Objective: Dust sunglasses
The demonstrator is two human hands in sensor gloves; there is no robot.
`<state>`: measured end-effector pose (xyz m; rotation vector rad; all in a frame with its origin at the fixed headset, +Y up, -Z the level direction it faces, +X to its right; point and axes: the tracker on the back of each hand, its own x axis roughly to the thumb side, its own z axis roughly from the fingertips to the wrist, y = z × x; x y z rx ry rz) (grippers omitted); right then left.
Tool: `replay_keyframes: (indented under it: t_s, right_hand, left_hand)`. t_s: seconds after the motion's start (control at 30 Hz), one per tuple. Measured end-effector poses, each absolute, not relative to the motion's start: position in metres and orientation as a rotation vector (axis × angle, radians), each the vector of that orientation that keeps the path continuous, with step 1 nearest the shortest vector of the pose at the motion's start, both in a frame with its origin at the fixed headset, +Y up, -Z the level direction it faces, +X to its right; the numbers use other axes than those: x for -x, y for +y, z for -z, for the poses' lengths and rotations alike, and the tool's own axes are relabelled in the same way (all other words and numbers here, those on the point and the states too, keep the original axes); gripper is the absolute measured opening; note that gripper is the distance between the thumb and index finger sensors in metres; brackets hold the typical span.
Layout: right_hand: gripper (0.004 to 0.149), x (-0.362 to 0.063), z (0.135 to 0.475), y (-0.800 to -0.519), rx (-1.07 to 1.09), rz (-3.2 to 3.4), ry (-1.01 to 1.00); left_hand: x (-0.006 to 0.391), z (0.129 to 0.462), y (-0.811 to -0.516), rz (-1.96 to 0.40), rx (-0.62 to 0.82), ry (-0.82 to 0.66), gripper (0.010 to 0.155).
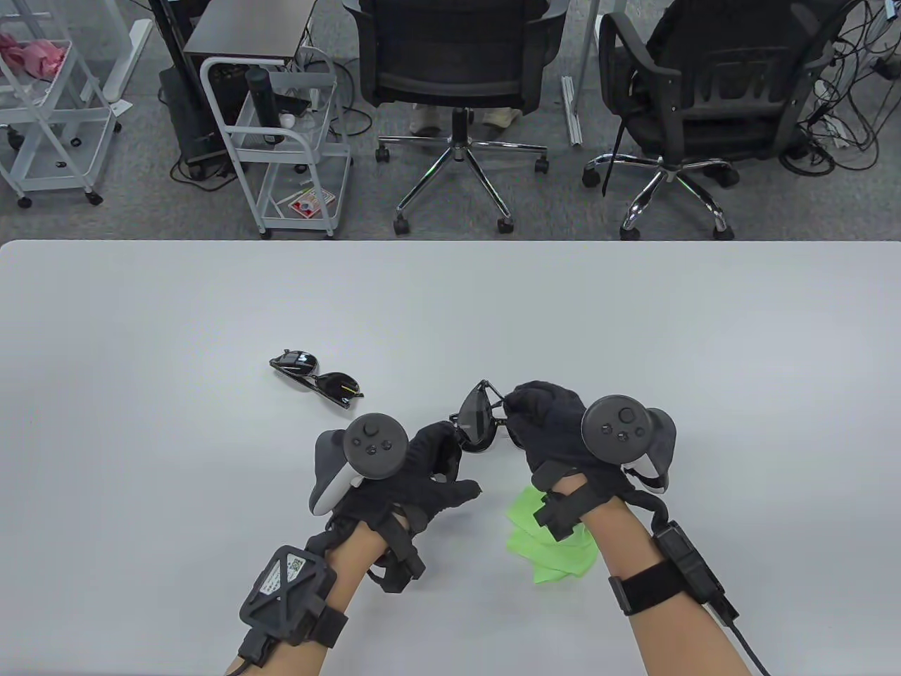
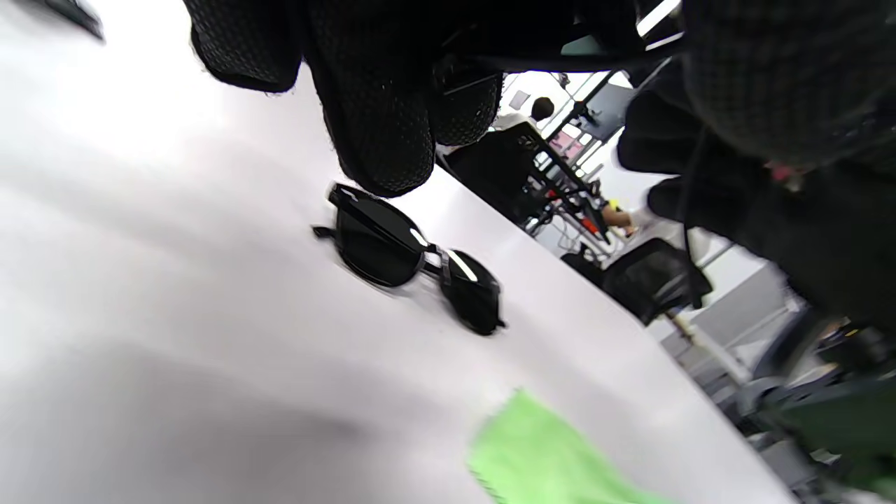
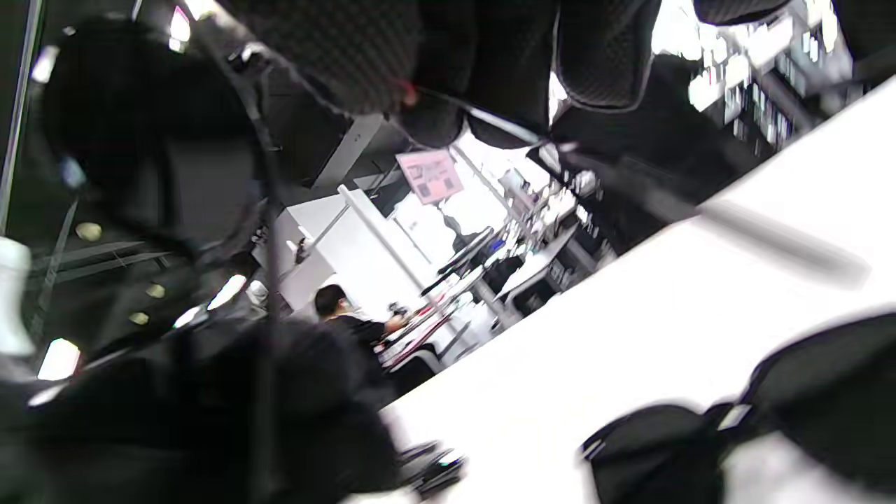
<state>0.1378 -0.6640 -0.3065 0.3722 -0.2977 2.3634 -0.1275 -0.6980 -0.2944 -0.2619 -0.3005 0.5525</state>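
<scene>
1. Table view shows the held sunglasses (image 1: 481, 422) in the lower middle of the frame, raised between the two hands, one dark lens facing up and left.
2. The right hand (image 1: 556, 429) grips them at the frame, its fingertips curled and pinching the thin metal by the top of the lens; a tracker (image 1: 623, 429) is strapped to its back.
3. The left hand (image 1: 415, 479) sits just left of the lens, fingers reaching to the lower left rim of the glasses, thumb stretched out to the right; whether it truly grasps the frame or only touches it I cannot tell.
4. A green cloth (image 1: 552, 546) lies flat on the bench (image 1: 633, 317) below the held pair, partly hidden under the right wrist.
5. A second pair of sunglasses (image 1: 317, 379) lies folded on the bench, up and to the left of the hands, well apart from them. The left wrist view shows this pair at the frame's centre, lenses dark, with gloved fingers (image 2: 378, 105) hanging just above it.
6. Right wrist view is blurred; dark lens shapes fill its lower right corner.
7. Beyond the bench's far edge stand two black office chairs (image 1: 457, 63) and a white trolley (image 1: 288, 148).
</scene>
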Motion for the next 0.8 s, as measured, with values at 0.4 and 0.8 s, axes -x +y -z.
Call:
replay_keyframes:
  t_s: [0.4, 0.8]
  right_hand:
    - [0.042, -0.131, 0.3, -0.656, -0.472, -2.544, -0.485]
    - [0.062, -0.09, 0.261, -0.623, -0.765, -2.551, -0.847]
  left_hand:
    - [0.127, 0.296, -0.701, -0.4, 0.256, -0.283, 0.094]
    - [0.153, 0.3, -0.705, -0.935, 0.318, -0.101, 0.096]
